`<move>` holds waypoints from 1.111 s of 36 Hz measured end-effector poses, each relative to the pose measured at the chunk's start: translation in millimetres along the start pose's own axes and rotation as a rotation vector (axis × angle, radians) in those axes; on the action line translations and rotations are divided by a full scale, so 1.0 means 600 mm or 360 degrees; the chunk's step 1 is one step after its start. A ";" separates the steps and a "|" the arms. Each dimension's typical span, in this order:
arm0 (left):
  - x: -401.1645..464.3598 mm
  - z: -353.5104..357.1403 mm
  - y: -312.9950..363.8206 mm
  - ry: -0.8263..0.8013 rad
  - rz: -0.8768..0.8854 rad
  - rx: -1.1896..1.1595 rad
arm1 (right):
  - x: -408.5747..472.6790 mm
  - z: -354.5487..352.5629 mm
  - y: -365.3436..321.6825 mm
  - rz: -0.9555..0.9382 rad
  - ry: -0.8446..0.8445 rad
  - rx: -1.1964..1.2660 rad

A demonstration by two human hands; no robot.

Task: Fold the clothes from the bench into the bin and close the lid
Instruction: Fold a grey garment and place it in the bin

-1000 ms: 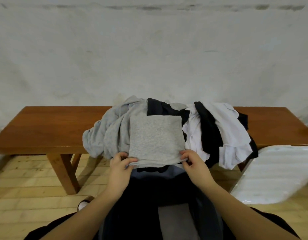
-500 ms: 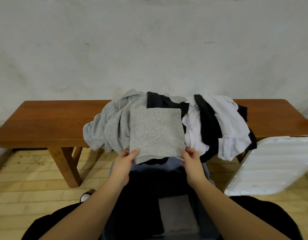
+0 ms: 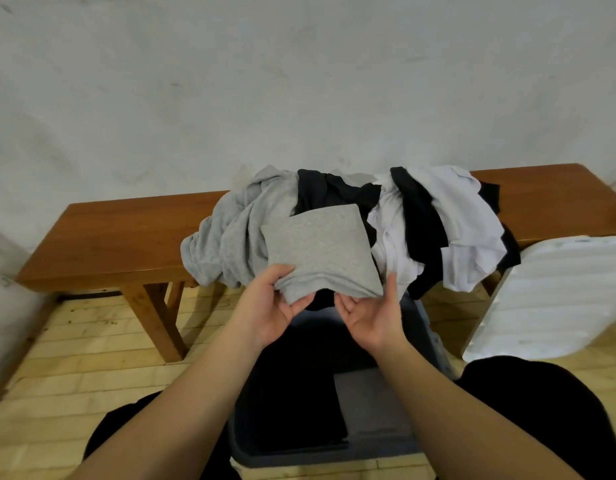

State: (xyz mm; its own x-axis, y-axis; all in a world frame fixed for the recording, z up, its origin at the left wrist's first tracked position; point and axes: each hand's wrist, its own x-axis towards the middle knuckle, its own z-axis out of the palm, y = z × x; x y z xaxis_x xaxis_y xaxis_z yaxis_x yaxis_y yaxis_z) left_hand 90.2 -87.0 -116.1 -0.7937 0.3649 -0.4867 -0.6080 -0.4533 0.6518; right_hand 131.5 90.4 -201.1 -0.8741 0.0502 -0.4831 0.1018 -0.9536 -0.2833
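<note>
Hands: L point(image 3: 265, 311) pinches soft grey knit folded square point(image 3: 320, 251), R point(image 3: 372, 317) loose beneath.

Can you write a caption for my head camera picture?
Two hands lift a folded grey cloth over an open dark plastic bin.

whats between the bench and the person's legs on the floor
In the head view, an open dark bin stands there, with folded dark clothes and a folded grey piece inside.

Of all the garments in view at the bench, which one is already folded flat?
The grey square piece gripped by the left hand, right hand beneath. The grey, black and white clothes behind lie crumpled.
</note>
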 end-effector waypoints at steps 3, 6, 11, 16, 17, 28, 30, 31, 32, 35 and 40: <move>-0.018 -0.004 0.005 -0.0014 -0.0004 -0.0021 | -0.013 -0.005 -0.028 0.0025 -0.0076 -0.0042; -0.033 -0.016 0.004 0.0026 -0.0031 0.0030 | -0.032 -0.012 -0.057 0.0141 -0.0069 -0.0290; -0.052 -0.041 -0.010 0.0028 -0.0131 0.0181 | -0.059 -0.026 -0.095 0.0367 0.0093 -0.1025; -0.058 -0.065 -0.040 0.0072 -0.0280 0.0301 | -0.066 -0.045 -0.110 0.0587 0.0136 -0.1333; -0.056 -0.070 -0.048 0.0095 -0.0311 0.0315 | -0.066 -0.051 -0.108 0.0644 0.0143 -0.1361; 0.036 -0.138 -0.134 0.0456 -0.0747 0.0455 | 0.009 -0.150 -0.056 0.0854 0.0774 -0.1779; 0.055 -0.158 -0.155 0.0531 -0.0827 0.0437 | 0.020 -0.168 -0.045 0.0882 0.0812 -0.1813; 0.068 -0.172 -0.167 0.0573 -0.0874 0.0433 | 0.031 -0.183 -0.037 0.0920 0.0826 -0.1856; 0.078 -0.185 -0.179 0.0597 -0.0910 0.0436 | 0.040 -0.196 -0.028 0.0955 0.0840 -0.1916; 0.104 -0.219 -0.210 0.0658 -0.0987 0.0433 | 0.062 -0.239 -0.004 0.1048 0.0837 -0.2037; 0.151 -0.271 -0.238 0.0825 -0.1066 0.0509 | 0.099 -0.277 0.036 0.1056 0.0793 -0.2093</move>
State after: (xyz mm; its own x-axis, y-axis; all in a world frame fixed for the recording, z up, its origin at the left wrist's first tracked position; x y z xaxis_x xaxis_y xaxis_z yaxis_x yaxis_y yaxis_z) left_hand 102.7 -121.2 -347.6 -0.2305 0.0241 -0.9728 -0.9731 -0.0018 0.2306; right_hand 160.6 122.3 -373.5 -0.2920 0.0840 -0.9527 0.9557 0.0647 -0.2872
